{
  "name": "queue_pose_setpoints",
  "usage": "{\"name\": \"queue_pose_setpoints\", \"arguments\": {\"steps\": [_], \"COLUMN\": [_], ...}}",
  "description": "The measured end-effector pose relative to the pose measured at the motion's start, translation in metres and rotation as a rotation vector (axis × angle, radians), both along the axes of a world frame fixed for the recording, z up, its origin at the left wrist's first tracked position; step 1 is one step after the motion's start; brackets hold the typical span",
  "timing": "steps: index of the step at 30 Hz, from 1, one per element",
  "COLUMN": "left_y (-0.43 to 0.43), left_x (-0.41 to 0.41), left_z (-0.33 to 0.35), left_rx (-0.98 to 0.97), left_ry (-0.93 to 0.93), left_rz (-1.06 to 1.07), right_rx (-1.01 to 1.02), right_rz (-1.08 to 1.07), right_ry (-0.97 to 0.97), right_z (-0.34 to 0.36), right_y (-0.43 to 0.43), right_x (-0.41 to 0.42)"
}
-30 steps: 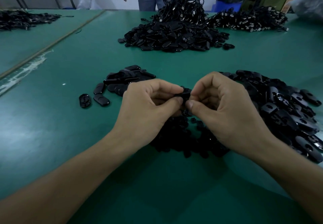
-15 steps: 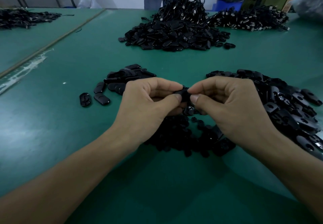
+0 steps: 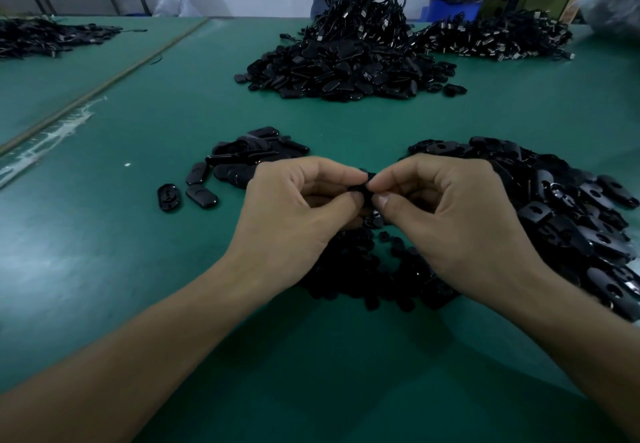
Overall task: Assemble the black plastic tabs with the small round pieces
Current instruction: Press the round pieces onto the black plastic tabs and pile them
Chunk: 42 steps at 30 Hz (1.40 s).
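**Item:** tab point(image 3: 362, 189), black plastic, one unit, in hand.

**Left hand** point(image 3: 294, 214): fingers point(image 3: 349, 176) curled, with forefinger and thumb clamped on the tab's left end.

**Right hand** point(image 3: 460, 217): forefinger and thumb tips pinched on the tab's right end. The tips hide whether a round piece sits beneath them, so it cannot be told.

**Step, as judged:** seating a round piece into the tab's hole.

**Method advised:**
- Let the left hand act as a steady holder, with the tab level and its hole uncovered.
- Let the right hand set the piece square over the hole and press straight in.
- Use an even squeeze between thumb and forefinger. A tilted push would likely jam the piece or let it spring loose.
- Check that the piece sits flush before letting go.

**Position of the tab:**
- It bridges the two hands, with only a short dark stretch showing where the four fingertips meet.
- It is held up off the surface point(image 3: 104, 252), near the middle of the view.

**Stock nearby:**
- Round pieces point(image 3: 363, 269): loose heap on the surface, directly below both hands.
- Tab pile point(image 3: 571, 221): just beside the right hand, on its outer side.
- Smaller group of tabs point(image 3: 242, 155): beyond the left hand, possibly finished units.
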<state>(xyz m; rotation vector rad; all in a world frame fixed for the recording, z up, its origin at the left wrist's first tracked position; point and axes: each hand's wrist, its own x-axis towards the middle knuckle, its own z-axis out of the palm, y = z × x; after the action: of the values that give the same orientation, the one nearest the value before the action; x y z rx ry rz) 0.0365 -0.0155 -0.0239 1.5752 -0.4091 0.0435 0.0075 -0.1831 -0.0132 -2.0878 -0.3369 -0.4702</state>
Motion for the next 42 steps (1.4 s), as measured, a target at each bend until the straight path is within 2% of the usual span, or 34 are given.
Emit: {"name": "queue_pose_setpoints", "arguments": {"steps": [7, 18, 42], "left_y": [-0.0001, 0.0005, 0.0042], "left_x": [-0.0004, -0.0079, -0.0034], "left_z": [-0.0038, 0.0024, 0.0013], "left_rx": [0.139, 0.481, 0.475], "left_ry": [-0.138, -0.606, -0.620], "left_rz": [0.037, 0.191, 0.181], "right_rx": [-0.019, -0.051, 0.039], "right_rz": [-0.059, -0.136, -0.087], "right_ry": [-0.018, -0.065, 0.040], "right_z": [-0.0031, -0.0041, -0.0017], "right_y": [-0.0008, 0.0075, 0.0037], "right_x": [0.0016, -0.0027, -0.0053]}}
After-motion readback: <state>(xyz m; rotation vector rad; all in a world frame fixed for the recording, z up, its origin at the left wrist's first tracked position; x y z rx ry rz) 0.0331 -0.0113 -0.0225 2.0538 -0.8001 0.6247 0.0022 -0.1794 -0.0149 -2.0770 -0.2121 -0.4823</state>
